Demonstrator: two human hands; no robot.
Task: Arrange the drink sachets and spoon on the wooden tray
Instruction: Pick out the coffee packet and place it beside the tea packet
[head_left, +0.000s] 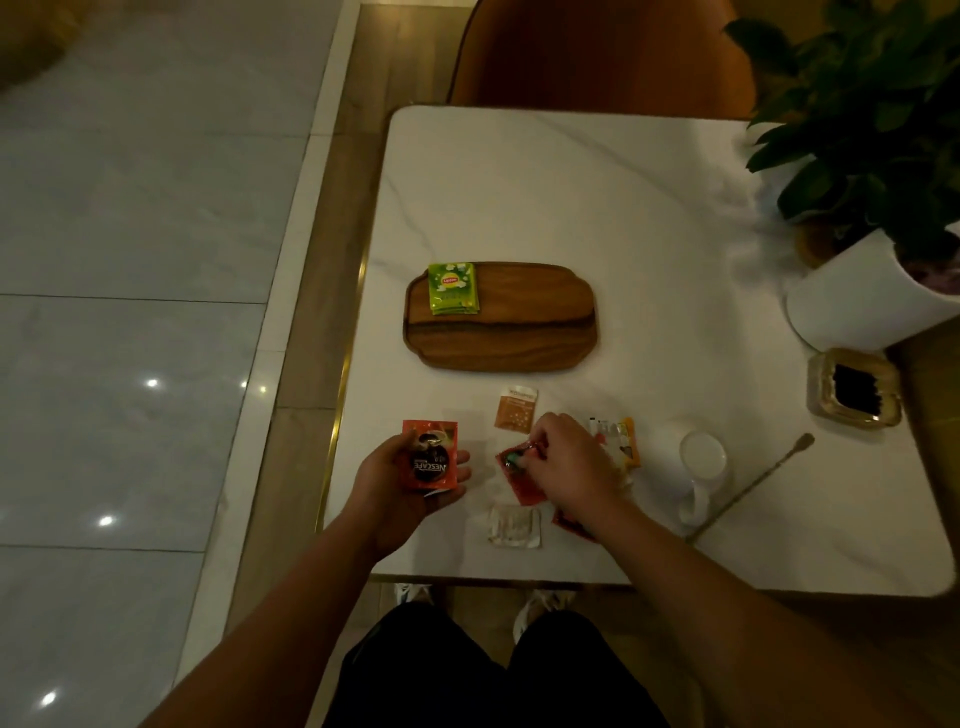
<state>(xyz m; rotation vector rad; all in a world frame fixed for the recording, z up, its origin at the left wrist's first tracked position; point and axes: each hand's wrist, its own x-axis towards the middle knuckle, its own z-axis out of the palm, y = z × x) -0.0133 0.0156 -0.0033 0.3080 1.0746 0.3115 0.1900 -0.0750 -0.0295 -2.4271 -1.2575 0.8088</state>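
Note:
A wooden tray (519, 332) lies on the white table with green Lipton tea sachets (452, 288) stacked at its far left corner. My left hand (410, 483) holds a red Nescafe sachet (429, 461) near the table's left edge. My right hand (571, 462) pinches the top of another red sachet (519, 475) lying on the table. A beige sachet (515, 409) lies in front of the tray, a white sachet (514, 527) sits closer to me, and a colourful sachet (621, 441) shows behind my right hand. A long metal spoon (753, 486) lies to the right.
A white mug (702, 462) stands between the sachets and the spoon. A glass ashtray (854, 388) and a white potted plant (872, 291) occupy the right side. A brown chair (602, 52) faces me across the table. Tiled floor lies to the left.

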